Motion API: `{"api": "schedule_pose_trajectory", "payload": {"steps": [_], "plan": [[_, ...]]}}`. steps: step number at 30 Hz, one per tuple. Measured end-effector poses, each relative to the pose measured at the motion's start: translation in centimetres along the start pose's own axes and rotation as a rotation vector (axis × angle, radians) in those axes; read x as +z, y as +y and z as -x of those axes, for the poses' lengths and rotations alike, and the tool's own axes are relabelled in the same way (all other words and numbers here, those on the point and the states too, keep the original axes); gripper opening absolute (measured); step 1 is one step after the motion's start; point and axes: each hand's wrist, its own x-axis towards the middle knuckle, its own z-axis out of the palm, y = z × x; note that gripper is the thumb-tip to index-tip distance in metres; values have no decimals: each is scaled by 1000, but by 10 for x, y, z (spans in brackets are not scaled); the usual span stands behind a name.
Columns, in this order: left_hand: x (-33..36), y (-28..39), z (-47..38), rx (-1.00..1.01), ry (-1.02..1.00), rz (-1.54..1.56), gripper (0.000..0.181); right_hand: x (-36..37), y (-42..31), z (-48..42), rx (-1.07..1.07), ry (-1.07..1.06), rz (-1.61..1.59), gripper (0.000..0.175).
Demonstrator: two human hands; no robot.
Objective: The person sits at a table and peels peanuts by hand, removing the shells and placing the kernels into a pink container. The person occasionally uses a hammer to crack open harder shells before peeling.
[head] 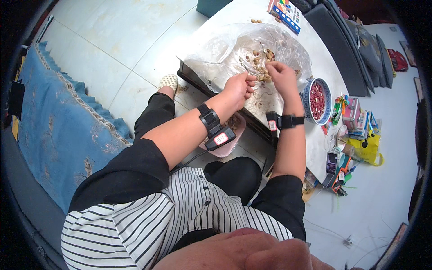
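Observation:
Unshelled peanuts and bits of shell lie on a spread clear plastic bag on the white table. My left hand is over the near edge of the bag, its fingers curled towards the palm; whatever they may hold is hidden. Over the peanuts, the thumb and fingertips of my right hand come together. Too little shows to tell if a peanut is between them. To the right of that hand stands a blue-and-white bowl with red-skinned peanut kernels inside.
Below the table edge, a pink basin holds shell debris, partly behind my left forearm. A printed box lies at the far edge. Along the right are a pink case, a phone, a yellow bag and dark cushions.

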Motion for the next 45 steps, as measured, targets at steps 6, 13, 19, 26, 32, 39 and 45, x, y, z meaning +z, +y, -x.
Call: {"api": "schedule_pose_trajectory", "payload": {"steps": [6,13,19,26,32,39,45], "plan": [[3,3,5,61,50,40,24,31,14,-46,-133,210,385,21],[1,17,10,102,62,-5,25,45,21,-71,-173,166,464,17],[-1,17,4,101,78,27,29,37,12,-64,-50,136,407,20],[-2,20,5,137,128,93,30,20,-33,-22,36,-407,-119,29],[0,19,4,143,141,80,29,45,-13,-43,-141,10,280,21],[1,24,11,153,145,90,28,66,-9,-49,-195,30,448,18],[2,25,11,152,127,78,28,60,-16,-37,-53,105,347,22]]}}
